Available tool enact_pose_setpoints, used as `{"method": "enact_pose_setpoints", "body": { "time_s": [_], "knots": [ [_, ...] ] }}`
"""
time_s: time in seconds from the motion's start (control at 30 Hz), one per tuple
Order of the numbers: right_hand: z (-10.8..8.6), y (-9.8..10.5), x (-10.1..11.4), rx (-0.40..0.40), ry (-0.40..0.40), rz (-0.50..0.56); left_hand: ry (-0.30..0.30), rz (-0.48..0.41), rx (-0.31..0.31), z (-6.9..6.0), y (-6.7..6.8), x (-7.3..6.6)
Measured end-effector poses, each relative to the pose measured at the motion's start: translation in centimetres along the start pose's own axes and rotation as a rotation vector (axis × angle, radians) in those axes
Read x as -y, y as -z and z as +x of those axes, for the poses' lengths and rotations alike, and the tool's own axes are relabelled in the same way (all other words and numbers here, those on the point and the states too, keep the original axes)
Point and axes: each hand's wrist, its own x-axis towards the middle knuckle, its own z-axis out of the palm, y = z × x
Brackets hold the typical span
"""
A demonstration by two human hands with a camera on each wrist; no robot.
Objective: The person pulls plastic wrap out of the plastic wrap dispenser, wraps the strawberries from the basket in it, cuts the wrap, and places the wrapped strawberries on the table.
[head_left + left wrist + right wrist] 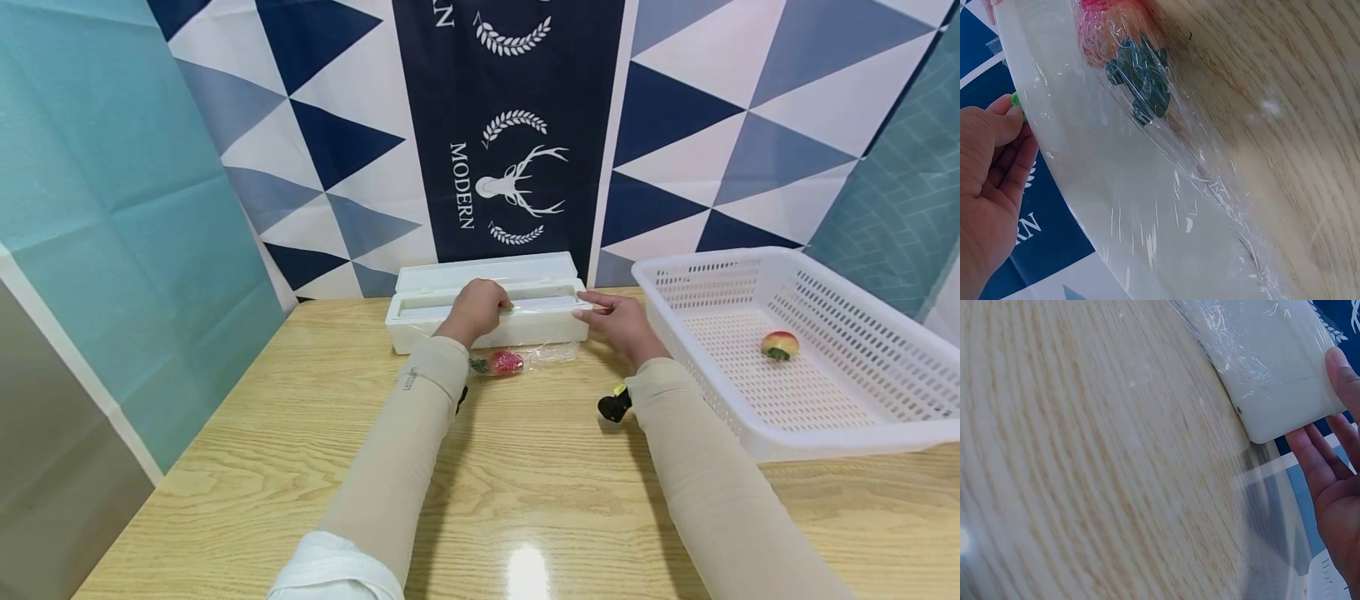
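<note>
Film of clear, crinkled plastic (553, 353) drapes the front of a long white plastic box (536, 327) and covers a pinkish-red fruit with dark green leaves (506, 362); it could bunch or tear unevenly if the small green plastic tab (1015, 100) is pulled askew, and the box could skid if its right end is braced too loosely. The fruit lies on the wood-grain table (525, 467) before the box, apart from the fingers of the left hand (474, 310), which pinch the tab at the box's upper edge. The right hand (618, 323) holds the box's right end, thumb and fingers parted around it.
</note>
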Motion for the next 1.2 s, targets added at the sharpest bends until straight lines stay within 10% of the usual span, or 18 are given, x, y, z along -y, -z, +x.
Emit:
{"method": "enact_pose_setpoints", "body": {
  "time_s": [1.2],
  "knots": [
    [0.0, -0.1, 0.1, -0.019, -0.018, -0.014, 0.027, -0.036, 0.0, -0.5, 0.0, 1.3]
  ]
}}
